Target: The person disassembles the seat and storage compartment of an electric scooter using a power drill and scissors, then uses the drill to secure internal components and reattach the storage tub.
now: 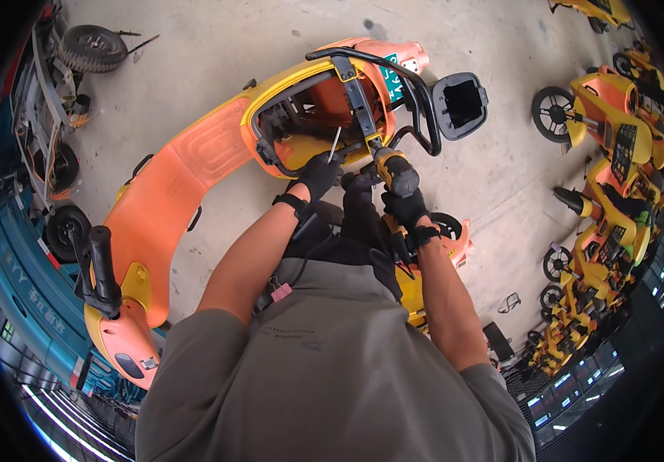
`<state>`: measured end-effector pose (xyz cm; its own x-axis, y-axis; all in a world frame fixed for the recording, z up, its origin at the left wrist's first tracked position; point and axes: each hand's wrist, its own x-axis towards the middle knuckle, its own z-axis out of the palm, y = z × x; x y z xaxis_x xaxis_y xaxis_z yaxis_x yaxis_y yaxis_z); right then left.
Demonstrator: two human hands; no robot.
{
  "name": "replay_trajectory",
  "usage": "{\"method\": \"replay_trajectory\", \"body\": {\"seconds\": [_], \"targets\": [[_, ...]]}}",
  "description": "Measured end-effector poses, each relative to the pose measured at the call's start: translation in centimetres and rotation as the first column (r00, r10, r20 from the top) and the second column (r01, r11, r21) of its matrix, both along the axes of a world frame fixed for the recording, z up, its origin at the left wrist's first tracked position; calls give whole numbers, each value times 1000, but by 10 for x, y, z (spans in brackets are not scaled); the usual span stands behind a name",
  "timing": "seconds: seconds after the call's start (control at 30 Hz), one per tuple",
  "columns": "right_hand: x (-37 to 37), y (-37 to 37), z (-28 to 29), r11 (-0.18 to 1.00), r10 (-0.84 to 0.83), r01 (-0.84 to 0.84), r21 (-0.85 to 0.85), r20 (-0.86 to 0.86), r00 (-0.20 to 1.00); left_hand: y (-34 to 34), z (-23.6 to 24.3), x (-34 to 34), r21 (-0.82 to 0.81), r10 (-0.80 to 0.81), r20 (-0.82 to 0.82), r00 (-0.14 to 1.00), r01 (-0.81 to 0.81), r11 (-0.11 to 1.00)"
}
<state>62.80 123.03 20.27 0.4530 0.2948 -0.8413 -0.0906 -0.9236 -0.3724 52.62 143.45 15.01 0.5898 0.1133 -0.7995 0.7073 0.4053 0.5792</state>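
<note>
An orange and yellow scooter stands in front of me, its body open where a seat would sit. My right hand, in a black glove, is wrapped round a yellow and black power drill. The drill's front end is at the near end of a dark crossbar with yellow ends that spans the opening. My left hand, also black-gloved, is closed on a thin metal rod at the opening's near rim. Whether the rod has a handle is hidden in the glove.
A black tubular rack curves over the scooter's tail, with a black open box beside it. Several yellow and orange scooters line the right. A loose wheel and a blue three-wheeled vehicle are at the left.
</note>
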Motion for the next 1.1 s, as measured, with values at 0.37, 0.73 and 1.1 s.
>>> {"method": "replay_trajectory", "body": {"seconds": [0.37,0.73,1.1], "targets": [[2,-23,41,995,79,-85,56,90,993,-44,12,53,628,-177,271,946,-34,777],[-22,-92,44,943,244,-306,131,354,903,-70,-38,69,825,-314,45,948,143,547],[-15,-137,58,976,156,-194,96,308,939,-71,0,71,845,-386,234,893,10,535]]}}
